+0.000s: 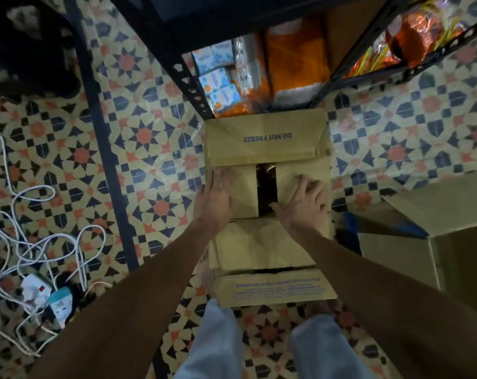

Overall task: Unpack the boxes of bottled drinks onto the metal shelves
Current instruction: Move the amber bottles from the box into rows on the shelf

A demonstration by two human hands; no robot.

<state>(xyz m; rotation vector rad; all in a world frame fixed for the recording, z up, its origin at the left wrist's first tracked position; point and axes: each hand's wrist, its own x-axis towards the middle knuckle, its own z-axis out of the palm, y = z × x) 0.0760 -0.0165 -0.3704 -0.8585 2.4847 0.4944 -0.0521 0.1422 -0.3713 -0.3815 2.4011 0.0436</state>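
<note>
A: Far left?
B: White cables [27, 242] in a tangle on the tiled floor [155, 149], with plugs [44, 294] at the near end. Right of those, a dark post [106, 160] slanting across the tiles.

A: Then the left hand [214, 198]?
B: Flat on the left inner flap of the box [264, 242]. Fingers [218, 177] straight and close together, gripping nothing, just resting on the cardboard. Brown sleeve behind it.

A: And the box?
B: On the floor, dead centre, right up against the foot of the shelf [196, 86]. Far outer flap laid out toward the shelf, printed DO NOT FREEZE; near outer flap hanging toward pale trousers [212, 337]. Inner flaps nearly down, with a dark gap [267, 187] between them. Something dark inside; cannot tell whether bottles.

A: Right hand [304, 206]?
B: Down on the right inner flap. Fingers [318, 190] spread and slightly bent, thumb at the gap's edge. Pressing on the flap, not clasping anything.

A: On the shelf?
B: Blue-and-white tissue packs [218, 75] at the left, orange packs [297, 58] beside them, more orange wrapping [415, 31] higher up at the right.

A: Far right?
B: A second carton [423, 242], open at the top, just beside the box.
</note>
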